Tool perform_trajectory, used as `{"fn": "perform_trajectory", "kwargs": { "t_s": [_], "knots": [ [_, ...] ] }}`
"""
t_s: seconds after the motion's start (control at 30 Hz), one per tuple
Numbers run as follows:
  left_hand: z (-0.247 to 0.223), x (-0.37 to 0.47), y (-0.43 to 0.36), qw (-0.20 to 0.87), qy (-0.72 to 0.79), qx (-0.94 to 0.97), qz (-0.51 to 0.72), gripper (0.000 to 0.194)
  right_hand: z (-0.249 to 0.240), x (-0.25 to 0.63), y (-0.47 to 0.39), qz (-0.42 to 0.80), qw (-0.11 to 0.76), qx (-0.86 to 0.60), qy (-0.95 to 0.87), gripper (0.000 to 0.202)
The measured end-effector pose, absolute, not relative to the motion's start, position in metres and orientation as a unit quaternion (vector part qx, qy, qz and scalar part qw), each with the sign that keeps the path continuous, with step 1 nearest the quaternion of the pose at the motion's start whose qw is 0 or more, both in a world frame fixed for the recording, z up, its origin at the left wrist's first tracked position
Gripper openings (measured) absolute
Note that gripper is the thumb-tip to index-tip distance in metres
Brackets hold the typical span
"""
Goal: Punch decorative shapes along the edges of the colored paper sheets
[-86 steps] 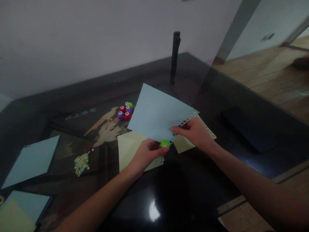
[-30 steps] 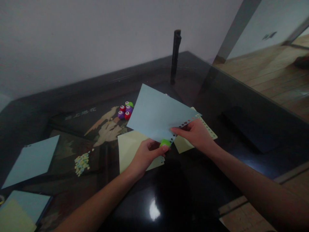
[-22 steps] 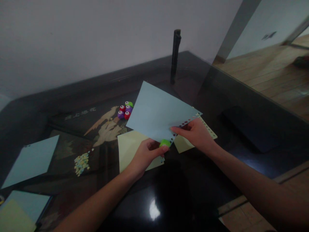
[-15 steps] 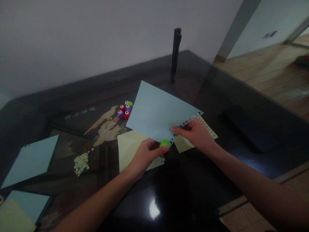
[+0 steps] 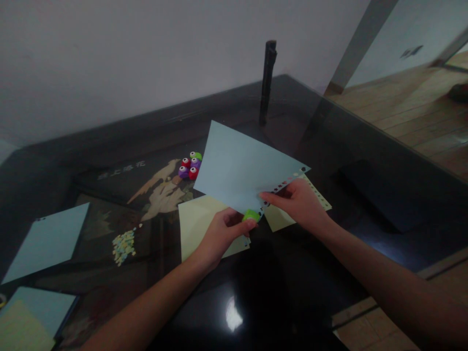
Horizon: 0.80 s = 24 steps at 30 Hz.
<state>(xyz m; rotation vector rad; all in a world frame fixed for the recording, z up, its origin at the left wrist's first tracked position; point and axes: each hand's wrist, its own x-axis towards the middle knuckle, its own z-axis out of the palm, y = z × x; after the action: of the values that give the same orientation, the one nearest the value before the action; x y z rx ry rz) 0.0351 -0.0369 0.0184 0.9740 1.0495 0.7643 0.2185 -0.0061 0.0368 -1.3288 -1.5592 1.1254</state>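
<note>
A light blue sheet of paper (image 5: 241,165) is held up over the table, with a row of small punched shapes along its near right edge. My right hand (image 5: 300,202) pinches that edge between thumb and fingers. At the sheet's near corner, my left hand (image 5: 223,231) is closed on a green craft punch (image 5: 251,215), thumb on top. The paper's corner meets the punch. Beneath lie a pale yellow sheet (image 5: 193,219) and another yellow sheet (image 5: 280,218) with punched holes along one edge, both partly covered by the blue sheet and my hands.
Several red, purple and green punches with eyes (image 5: 190,165) stand behind the blue sheet. A pile of paper cutouts (image 5: 124,247) lies at left, near a blue sheet (image 5: 47,243) and stacked paper (image 5: 47,312). A black upright post (image 5: 268,78) rises at the table's back.
The blue sheet has swung very slightly, its far corner a little to the left. Both hands keep their grip, and the whole view has shifted a little.
</note>
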Motion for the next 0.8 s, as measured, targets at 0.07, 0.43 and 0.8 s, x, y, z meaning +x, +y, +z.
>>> {"fn": "perform_trajectory", "kwargs": {
  "t_s": [0.07,0.43,0.8],
  "knots": [
    [0.0181,0.0348,-0.0369,0.688,0.47,0.435,0.342,0.031,0.0386,0.218,-0.0064,0.452,0.386,-0.518,-0.615,0.013],
    [0.0159,0.0351,-0.0365,0.681,0.483,0.426,0.348,0.034,0.0393,0.2172,-0.0078,0.462,0.365,-0.512,-0.625,0.013],
    [0.0152,0.035,-0.0365,0.685,0.477,0.427,0.347,0.031,0.038,0.2163,-0.0096,0.463,0.354,-0.521,-0.623,0.015]
  ]
}}
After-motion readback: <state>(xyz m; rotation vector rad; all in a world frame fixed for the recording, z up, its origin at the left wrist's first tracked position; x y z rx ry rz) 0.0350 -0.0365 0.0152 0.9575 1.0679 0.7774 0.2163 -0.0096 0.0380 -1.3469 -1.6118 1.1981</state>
